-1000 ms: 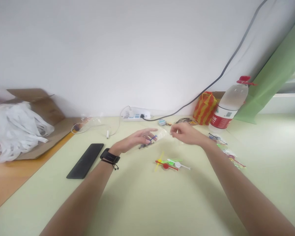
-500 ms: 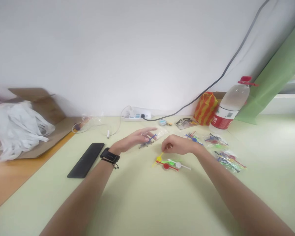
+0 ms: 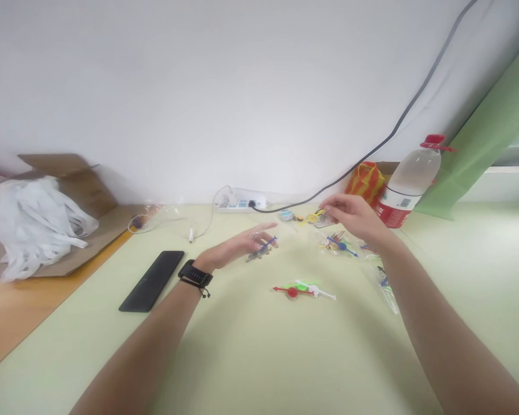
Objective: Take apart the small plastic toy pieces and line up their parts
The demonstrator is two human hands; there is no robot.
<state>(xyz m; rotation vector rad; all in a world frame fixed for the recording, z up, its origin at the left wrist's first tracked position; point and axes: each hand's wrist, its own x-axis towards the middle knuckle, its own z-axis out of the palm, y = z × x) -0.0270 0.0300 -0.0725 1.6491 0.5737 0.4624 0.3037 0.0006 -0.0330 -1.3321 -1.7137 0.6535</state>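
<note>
My left hand (image 3: 236, 245), with a black watch on its wrist, holds a clear plastic bag with a blue arrow spinner (image 3: 266, 246) in it. Toward the back, my right hand (image 3: 357, 218) is raised and pinches a yellow arrow spinner (image 3: 312, 218) between thumb and fingers. Between my forearms, a red arrow spinner (image 3: 292, 293), a white one (image 3: 316, 290) and a green one (image 3: 303, 285) lie overlapping on the table. A bag of mixed spinners (image 3: 338, 244) rests below my right hand; another clear bag (image 3: 388, 291) is partly hidden by my right forearm.
A black flat slab (image 3: 152, 281) lies left of my left wrist. Along the wall are a power strip (image 3: 242, 203), a small round tin (image 3: 286, 215) and a red-yellow bag (image 3: 365, 180). A large bottle (image 3: 409, 187) stands back right. White straps (image 3: 37, 222) fill a cardboard box at left.
My right hand has lifted the yellow spinner off the pile and carried it back and right. My left hand stays almost still with its bag.
</note>
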